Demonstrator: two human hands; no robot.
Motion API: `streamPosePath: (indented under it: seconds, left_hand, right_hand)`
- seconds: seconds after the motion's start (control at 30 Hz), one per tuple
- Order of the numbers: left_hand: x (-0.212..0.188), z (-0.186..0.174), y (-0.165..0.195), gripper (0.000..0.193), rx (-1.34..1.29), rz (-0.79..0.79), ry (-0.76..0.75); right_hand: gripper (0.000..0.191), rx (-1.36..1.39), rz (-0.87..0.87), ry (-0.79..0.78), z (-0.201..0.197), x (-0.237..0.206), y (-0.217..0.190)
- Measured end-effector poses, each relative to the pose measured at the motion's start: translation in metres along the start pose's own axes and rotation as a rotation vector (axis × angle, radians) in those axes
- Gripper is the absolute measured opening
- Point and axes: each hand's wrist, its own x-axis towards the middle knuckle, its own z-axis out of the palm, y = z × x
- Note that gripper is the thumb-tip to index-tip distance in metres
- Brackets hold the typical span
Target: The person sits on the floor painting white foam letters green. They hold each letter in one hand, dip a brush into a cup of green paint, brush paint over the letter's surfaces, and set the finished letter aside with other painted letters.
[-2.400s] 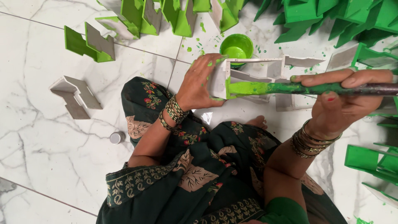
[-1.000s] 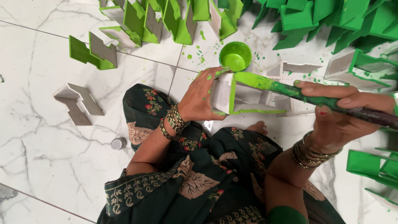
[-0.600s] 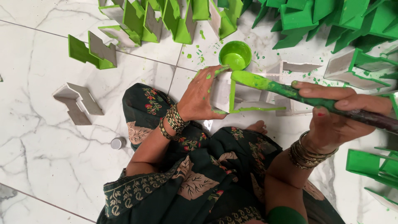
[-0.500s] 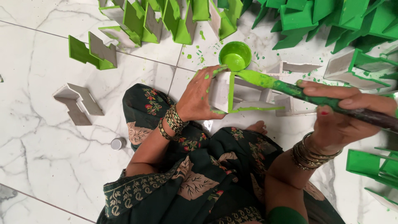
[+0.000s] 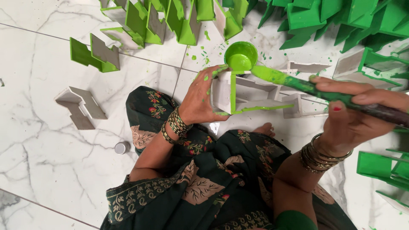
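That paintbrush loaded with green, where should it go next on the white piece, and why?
Probably a stroke along the white piece held in the left hand: the paintbrush in the right hand has its wet tip at the piece's top corner, and only the edges are green while the inner faces are bare.

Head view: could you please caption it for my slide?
Left hand steadies a white stepped piece; right hand brushes green paint on.

A white, stepped, angular piece with green-painted edges (image 5: 238, 96) is held upright above the lap, a bright green stripe running down its front edge and along its lower rim. A long paintbrush with a green-coated handle and head (image 5: 298, 84) lies nearly level, its wet tip touching the piece's top corner, just beside a small round cup of green paint (image 5: 240, 55).
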Motion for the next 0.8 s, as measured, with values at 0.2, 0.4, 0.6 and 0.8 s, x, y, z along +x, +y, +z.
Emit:
streamPosePath:
  seconds: [0.2,0.4,0.6,0.8]
  left_hand:
    - [0.000,0.002,-0.001,0.112,-0.015,-0.005,-0.002]
    - [-0.003,0.005,-0.003,0.114,-0.006,-0.024,0.005]
    - [-0.003,0.012,-0.008,0.112,0.057,0.051,0.034]
    - [-0.005,0.011,-0.007,0.113,0.035,0.023,0.020]
  right_hand:
    - [0.028,-0.115,-0.041,0.079,0.009,-0.007,0.001]
    - [0.034,-0.001,-0.019,0.073,0.010,0.001,0.005]
    - [0.037,0.026,-0.019,0.190,0.017,0.004,0.001]
    - [0.033,-0.101,-0.011,0.053,0.021,0.004,-0.003]
